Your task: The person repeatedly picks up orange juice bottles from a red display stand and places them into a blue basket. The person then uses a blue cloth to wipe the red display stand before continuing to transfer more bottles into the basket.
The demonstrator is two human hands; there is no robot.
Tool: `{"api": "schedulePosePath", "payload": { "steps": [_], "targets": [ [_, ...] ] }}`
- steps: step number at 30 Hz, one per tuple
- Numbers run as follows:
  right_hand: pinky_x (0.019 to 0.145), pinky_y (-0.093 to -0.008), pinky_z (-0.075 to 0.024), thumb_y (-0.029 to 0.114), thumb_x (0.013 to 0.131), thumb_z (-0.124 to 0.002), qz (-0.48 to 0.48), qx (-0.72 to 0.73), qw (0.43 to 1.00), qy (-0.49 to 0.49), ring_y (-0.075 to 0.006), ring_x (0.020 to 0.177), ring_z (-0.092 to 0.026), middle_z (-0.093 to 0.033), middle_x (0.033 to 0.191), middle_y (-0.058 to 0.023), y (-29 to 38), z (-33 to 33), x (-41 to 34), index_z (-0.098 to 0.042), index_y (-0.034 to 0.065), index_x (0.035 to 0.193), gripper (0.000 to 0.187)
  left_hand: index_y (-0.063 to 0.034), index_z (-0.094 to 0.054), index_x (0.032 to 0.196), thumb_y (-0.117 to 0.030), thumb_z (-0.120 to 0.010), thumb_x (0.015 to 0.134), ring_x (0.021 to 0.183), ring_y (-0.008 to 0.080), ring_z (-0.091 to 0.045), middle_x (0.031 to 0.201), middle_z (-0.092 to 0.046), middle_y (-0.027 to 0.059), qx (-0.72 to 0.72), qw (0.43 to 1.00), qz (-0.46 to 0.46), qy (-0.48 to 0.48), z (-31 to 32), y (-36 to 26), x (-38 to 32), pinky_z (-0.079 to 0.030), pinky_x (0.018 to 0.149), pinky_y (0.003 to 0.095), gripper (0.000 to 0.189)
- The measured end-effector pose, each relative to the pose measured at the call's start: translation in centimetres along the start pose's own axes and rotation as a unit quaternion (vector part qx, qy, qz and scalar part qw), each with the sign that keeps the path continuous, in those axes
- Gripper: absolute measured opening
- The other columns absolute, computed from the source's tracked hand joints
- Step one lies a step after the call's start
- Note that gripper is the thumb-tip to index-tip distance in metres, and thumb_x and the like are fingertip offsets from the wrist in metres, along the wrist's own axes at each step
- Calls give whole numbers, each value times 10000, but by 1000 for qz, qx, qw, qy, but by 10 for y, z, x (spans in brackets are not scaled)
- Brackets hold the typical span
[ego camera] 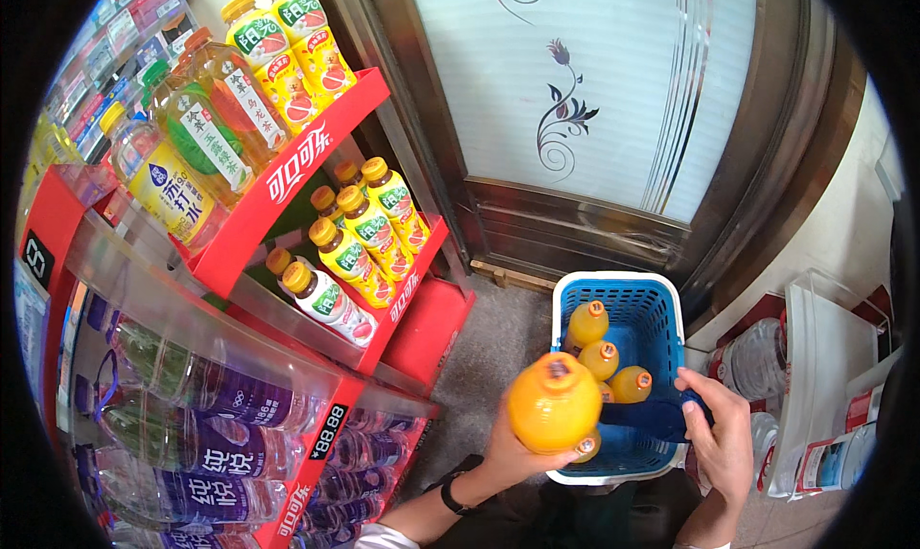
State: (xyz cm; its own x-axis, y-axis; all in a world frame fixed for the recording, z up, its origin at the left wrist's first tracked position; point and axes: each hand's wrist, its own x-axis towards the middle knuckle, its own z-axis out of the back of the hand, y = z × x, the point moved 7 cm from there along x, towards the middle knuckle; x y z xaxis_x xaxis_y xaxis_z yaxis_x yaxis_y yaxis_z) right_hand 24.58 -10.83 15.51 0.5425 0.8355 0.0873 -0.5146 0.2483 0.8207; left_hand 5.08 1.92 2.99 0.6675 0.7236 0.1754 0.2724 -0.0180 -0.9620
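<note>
My left hand (521,452), with a dark band on its wrist, grips a large bottle of orange drink (555,405), its orange cap facing up towards me. Just right of it, my right hand (719,427) holds a dark blue cloth (650,418) that stretches left over the basket towards the bottle. Below both hands stands a blue plastic basket with a white rim (618,277) on the floor. Several orange-drink bottles (599,360) with orange caps stand inside it, towards its left side; the held bottle hides part of them.
A red display rack (295,179) at left holds yellow-labelled bottles (356,261), tea bottles (223,111) and large water bottles (223,452). A metal-framed frosted-glass door (611,67) stands behind the basket. At right are more clear bottles (762,355) beside a white panel (819,391).
</note>
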Motion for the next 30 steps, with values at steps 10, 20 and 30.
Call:
{"api": "schedulePosePath", "payload": {
  "steps": [10, 20, 30],
  "targets": [
    [880, -369, -508, 356, 634, -874, 47, 20, 999, 7, -315, 1003, -665, -663, 1090, -190, -25, 16, -17, -618, -15, 1184, 711, -21, -339, 1429, -223, -897, 622, 1302, 364, -447, 1374, -460, 196, 147, 975, -94, 136, -106, 38, 9, -376, 1082, 426, 1002],
    [704, -362, -536, 176, 744, -802, -10, -73, 997, -1, -328, 801, -701, -686, 903, -206, -76, 9, -26, -619, 2, 1030, 381, -26, -340, 1407, -213, -876, 635, 1281, 373, -468, 1371, -458, 203, 149, 973, 2, 174, -144, 119, 8, -390, 1076, 417, 958],
    [687, -429, -529, 164, 752, -782, 22, -109, 987, 114, -387, 798, -675, -660, 819, -199, -186, -85, -15, -556, 6, 1006, 375, -18, -279, 1458, -133, -855, 642, 1352, 382, -371, 1417, -398, 230, 207, 972, 101, 38, -114, 204, -17, -310, 1136, 431, 1006]
  ]
}}
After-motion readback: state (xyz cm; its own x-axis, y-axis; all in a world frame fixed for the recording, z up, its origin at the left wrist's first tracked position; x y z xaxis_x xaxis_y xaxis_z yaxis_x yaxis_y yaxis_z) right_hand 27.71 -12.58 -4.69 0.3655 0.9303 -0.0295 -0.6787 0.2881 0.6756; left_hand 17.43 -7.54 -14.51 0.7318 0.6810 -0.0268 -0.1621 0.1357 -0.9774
